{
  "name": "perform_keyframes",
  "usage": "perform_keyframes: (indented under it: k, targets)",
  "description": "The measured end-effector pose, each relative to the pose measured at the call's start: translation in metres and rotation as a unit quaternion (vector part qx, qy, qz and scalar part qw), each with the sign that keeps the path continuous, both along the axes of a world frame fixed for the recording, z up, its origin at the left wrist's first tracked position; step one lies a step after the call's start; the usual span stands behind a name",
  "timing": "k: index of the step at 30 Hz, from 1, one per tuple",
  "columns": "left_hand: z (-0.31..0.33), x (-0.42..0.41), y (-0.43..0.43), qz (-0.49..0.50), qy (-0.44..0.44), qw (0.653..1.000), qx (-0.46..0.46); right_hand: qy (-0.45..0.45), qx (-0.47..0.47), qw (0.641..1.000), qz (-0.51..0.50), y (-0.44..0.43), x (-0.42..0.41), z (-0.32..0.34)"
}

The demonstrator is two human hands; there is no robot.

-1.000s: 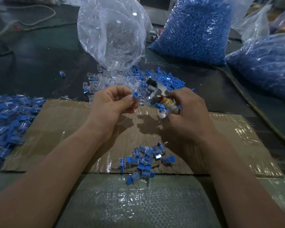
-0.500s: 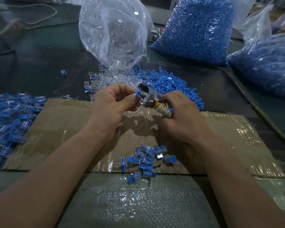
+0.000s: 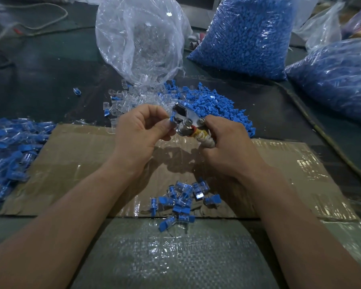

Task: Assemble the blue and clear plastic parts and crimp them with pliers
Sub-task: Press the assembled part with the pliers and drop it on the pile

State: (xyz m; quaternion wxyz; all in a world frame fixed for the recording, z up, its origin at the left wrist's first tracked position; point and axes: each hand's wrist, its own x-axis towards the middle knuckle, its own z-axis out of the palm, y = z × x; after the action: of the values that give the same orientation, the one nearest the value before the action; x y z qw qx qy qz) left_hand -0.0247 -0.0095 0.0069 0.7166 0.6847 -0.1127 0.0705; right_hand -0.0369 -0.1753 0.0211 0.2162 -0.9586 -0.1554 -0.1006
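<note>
My left hand [image 3: 141,131] pinches a small blue and clear part [image 3: 172,119] between thumb and forefinger, held right against the metal jaws of the pliers [image 3: 182,119]. My right hand [image 3: 227,142] grips the pliers by their taped handles. Both hands hover above the cardboard sheet [image 3: 71,163]. Behind them lie loose clear parts [image 3: 125,103] and a heap of loose blue parts [image 3: 213,105]. A small pile of joined blue and clear pieces [image 3: 181,197] sits on the cardboard's near edge.
An open clear bag [image 3: 138,38] of clear parts stands at the back. Full bags of blue parts stand at back centre [image 3: 248,34] and at right [image 3: 331,76]. A large heap of joined pieces [image 3: 6,147] lies at left. A cable [image 3: 321,130] runs along the right.
My right hand has brought the pliers leftward and up until their jaws meet the part pinched in my left hand. The left hand has barely moved.
</note>
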Motion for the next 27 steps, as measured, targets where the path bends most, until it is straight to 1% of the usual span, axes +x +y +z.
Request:
perform_keyframes:
  k: [8,15,21,24,27]
  targets:
    - [-0.0002,-0.0016,-0.0002,0.024,-0.035,0.998,0.044,-0.003,0.015,1.000,-0.006,0.0020,-0.0004,0.0000]
    - [0.0005,-0.0011,0.0003,0.027,-0.035,0.998,0.046,-0.003,0.016,1.000,-0.014,0.0023,0.0013,-0.0037]
    - [-0.0005,0.0001,0.0005,0.033,-0.028,0.998,0.050,-0.024,0.005,0.999,-0.026,0.0010,0.0021,-0.0069]
    - [0.0002,0.0011,0.0025,0.036,-0.007,0.998,0.049,-0.060,0.040,0.996,-0.044,0.0003,0.0016,-0.0059]
    - [0.0025,0.0024,0.0053,-0.002,0.072,0.996,0.044,-0.082,0.073,0.990,-0.085,-0.0058,0.0036,-0.0064]
